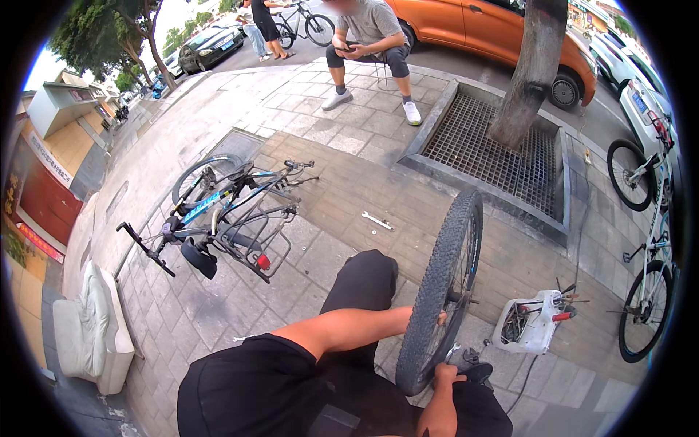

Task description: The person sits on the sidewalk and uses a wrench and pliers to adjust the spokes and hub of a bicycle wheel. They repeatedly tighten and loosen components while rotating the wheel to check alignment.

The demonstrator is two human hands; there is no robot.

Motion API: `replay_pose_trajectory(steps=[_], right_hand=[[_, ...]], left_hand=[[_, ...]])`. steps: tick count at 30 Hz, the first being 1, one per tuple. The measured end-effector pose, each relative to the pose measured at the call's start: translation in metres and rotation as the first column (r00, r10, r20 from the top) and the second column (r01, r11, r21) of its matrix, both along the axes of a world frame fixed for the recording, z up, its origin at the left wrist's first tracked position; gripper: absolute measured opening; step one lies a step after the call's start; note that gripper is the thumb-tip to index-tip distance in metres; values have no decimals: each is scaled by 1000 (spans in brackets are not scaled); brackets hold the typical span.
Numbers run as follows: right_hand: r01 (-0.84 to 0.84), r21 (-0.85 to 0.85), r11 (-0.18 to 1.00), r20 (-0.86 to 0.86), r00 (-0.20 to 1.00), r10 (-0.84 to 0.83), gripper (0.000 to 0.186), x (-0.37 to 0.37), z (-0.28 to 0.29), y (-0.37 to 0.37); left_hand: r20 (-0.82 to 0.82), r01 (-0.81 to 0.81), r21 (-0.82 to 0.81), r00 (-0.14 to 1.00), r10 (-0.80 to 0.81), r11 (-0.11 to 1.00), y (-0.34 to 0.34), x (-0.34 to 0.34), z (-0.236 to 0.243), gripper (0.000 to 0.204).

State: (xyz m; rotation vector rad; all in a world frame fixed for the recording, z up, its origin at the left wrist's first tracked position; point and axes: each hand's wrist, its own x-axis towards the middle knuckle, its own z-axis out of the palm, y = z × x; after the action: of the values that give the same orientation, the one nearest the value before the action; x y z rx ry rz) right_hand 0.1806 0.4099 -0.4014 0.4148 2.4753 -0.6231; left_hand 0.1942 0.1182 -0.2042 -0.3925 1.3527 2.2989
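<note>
A bicycle wheel (pixel 437 291) with a knobby black tyre stands upright in front of me, between my knees. My left arm reaches behind the tyre, and my left hand (pixel 442 318) shows only in part through the spokes, closed at the hub; most of its fingers are hidden. Low beside the tyre, my right hand (pixel 445 376) is closed on a silver wrench (pixel 453 350), whose head sticks up from the fist. Ahead on the paving lie another open-end wrench (pixel 377 221) and a small ring-shaped washer (pixel 373 232).
A bicycle frame (pixel 211 207) lies on its side at the left. To my right sits a cut white plastic container (pixel 530 320) of tools, near small dark parts (pixel 473 357). Beyond are a tree grate (pixel 480 138), a seated person (pixel 368 36), a parked bicycle (pixel 655 226) and a cushioned seat (pixel 91 328).
</note>
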Motion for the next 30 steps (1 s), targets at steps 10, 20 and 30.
replay_pose_trajectory(steps=[10, 20, 30], right_hand=[[-14, -30, 999, 84, 996, 17, 41, 0, 23, -4], [-7, -51, 999, 45, 999, 9, 44, 0, 32, -6], [35, -103, 994, 36, 999, -31, 37, -5, 3, 4]], left_hand=[[-154, 13, -110, 988, -29, 994, 0, -3, -23, 35], [-122, -12, -84, 993, 2, 996, 2, -7, -18, 28], [-246, -48, -310, 969, -31, 949, 6, -15, -6, 26]])
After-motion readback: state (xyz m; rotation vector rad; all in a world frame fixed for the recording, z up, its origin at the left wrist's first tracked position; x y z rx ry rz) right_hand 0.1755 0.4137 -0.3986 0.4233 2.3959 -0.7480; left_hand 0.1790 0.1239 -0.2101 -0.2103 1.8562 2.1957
